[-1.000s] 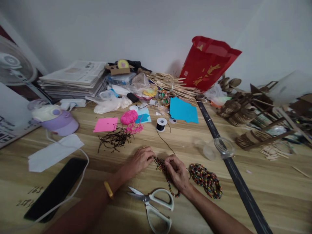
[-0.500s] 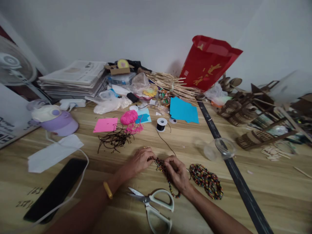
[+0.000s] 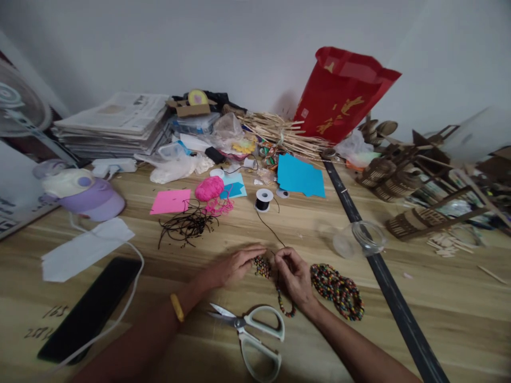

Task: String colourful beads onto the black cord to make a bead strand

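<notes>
My left hand (image 3: 235, 264) lies with its fingers stretched out to the right, fingertips just above a small pile of loose multicoloured beads (image 3: 262, 267). Nothing shows in its grip. Thumb and fingers of my right hand (image 3: 293, 274) are pinched together on a thin black cord (image 3: 272, 230), which runs back to a white spool (image 3: 264, 200). Below that hand hangs a short curved string of beads (image 3: 286, 309), lying on the table. To its right is a coiled bead strand (image 3: 338, 292). Scissors (image 3: 247, 324) with pale handles lie spread in front of me.
Black cord offcuts (image 3: 187, 226) and a pink yarn ball (image 3: 209, 188) lie beyond my left hand. A dark phone (image 3: 91, 308) and white cable are at the left. Clear round containers (image 3: 367, 238) and brown woven models (image 3: 415, 221) stand right. A red bag (image 3: 343, 101) leans on the wall.
My left fingers have straightened and slid right over the loose beads. My right hand has shifted slightly, keeping its pinch. The whole view has tilted a little.
</notes>
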